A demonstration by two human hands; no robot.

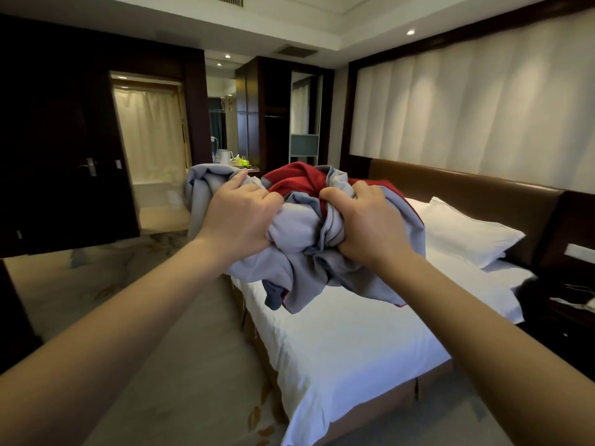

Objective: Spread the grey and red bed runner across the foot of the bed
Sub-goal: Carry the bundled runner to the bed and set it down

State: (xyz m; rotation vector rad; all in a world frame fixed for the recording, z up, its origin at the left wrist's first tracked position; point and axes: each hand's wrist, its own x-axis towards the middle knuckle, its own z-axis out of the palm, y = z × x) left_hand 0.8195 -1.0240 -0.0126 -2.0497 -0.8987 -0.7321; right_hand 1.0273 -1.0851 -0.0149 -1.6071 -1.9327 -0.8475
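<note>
- Hands reach forward side by side at the same height. The left hand (pixel 240 217) and right hand (pixel 370 220) are a short gap apart, each with its fingers curled tight into one bundle of cloth.
- Between and around them, the bed runner (pixel 299 233) is bunched into a crumpled wad and held up in the air. Grey folds lie under the hands and red shows beyond the knuckles. Loose ends hang below, and a grey loop juts out left of the left hand.
- Below the hands and off to the right lies the bed (pixel 347 342), its white sheet uncovered. I cannot tell whether the hanging folds touch it.
- Right of the right hand, a white pillow (pixel 463 233) rests against the brown headboard (pixel 467 188).
- Further right stands a dark nightstand (pixel 566 313).
- Under the left forearm spreads patterned carpet (pixel 193 333).
- Beyond the left hand are a dark door (pixel 64 156), a pale curtain (pixel 148 130) and a white kettle (pixel 223 157).
</note>
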